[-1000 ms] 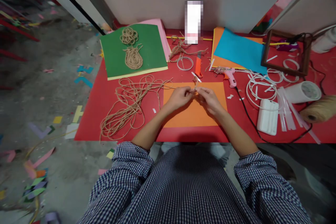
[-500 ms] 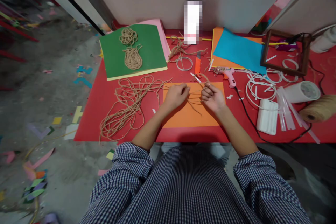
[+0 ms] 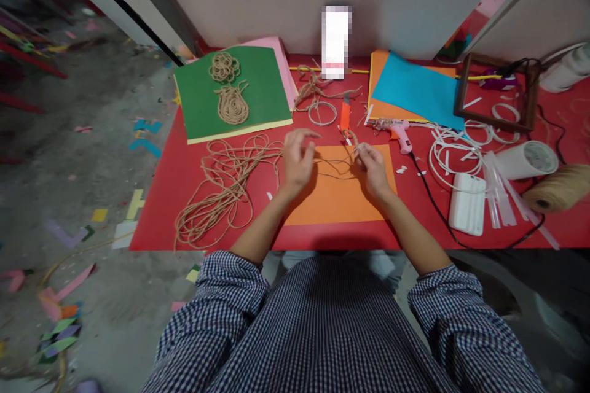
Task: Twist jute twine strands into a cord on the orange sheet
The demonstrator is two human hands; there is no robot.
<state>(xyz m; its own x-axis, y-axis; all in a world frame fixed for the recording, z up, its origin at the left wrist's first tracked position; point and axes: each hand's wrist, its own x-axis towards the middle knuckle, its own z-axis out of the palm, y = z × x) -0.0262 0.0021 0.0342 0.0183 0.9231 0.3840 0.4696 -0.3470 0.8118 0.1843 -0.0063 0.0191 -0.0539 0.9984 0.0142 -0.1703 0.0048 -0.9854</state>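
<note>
Brown jute twine (image 3: pixel 338 163) runs over an orange sheet (image 3: pixel 338 206) between my two hands. My right hand (image 3: pixel 372 167) pinches the twine near the sheet's right side, with a short loop of it rising above the fingers. My left hand (image 3: pixel 298 159) is at the sheet's left edge, its fingers apart and curved; I see nothing gripped in it. To the left of that hand lies a loose tangle of the same twine (image 3: pixel 230 187). A coiled twine spiral (image 3: pixel 233 104) and a looped twine flower (image 3: pixel 224 67) rest on the green sheet (image 3: pixel 267 86).
A pink glue gun (image 3: pixel 401 134) lies right of my right hand, its black cord trailing forward. Further right are white cable (image 3: pixel 436 159), a white power strip (image 3: pixel 467 204), clear glue sticks (image 3: pixel 500 196), a twine spool (image 3: pixel 562 189) and a wooden frame (image 3: pixel 500 123).
My left hand has opened and shifted slightly left, releasing the twine. My right hand still pinches the twine and has turned, its fingers now pointing more to the upper left.
</note>
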